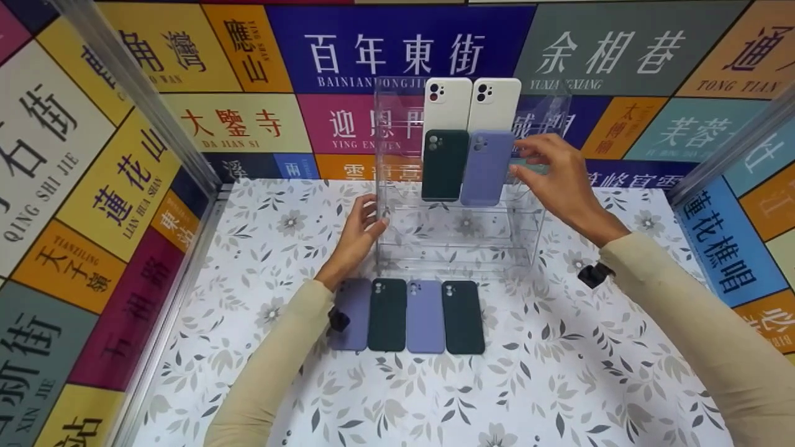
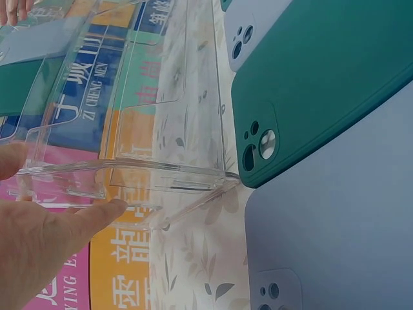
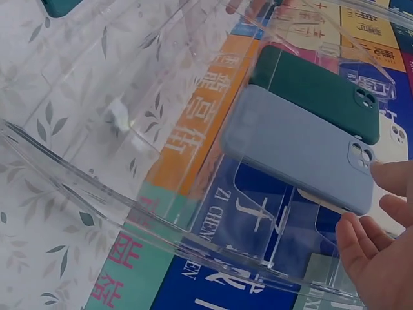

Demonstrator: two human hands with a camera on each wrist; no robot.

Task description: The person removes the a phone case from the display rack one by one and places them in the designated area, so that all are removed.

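Note:
A clear tiered display stand (image 1: 459,248) stands on the table. My left hand (image 1: 357,239) grips its left side panel, the thumb on one face and fingers on the other. Two white phone cases, one of them at the right (image 1: 497,102), lean on the upper tier. In front of them a dark green phone case (image 1: 445,164) and a lavender phone case (image 1: 487,167) stand side by side. My right hand (image 1: 559,180) is at the lavender case's right edge, thumb and fingers apart. In the right wrist view the fingertips (image 3: 348,226) lie by that case's corner; contact is unclear.
Before the stand, several phone cases lie in a row, alternating lavender (image 1: 426,316) and dark green (image 1: 464,316). My left sleeve partly covers the leftmost one. A leaf-patterned cloth (image 1: 534,372) covers the table. Colourful lettered panels (image 1: 397,49) rise at the back and sides.

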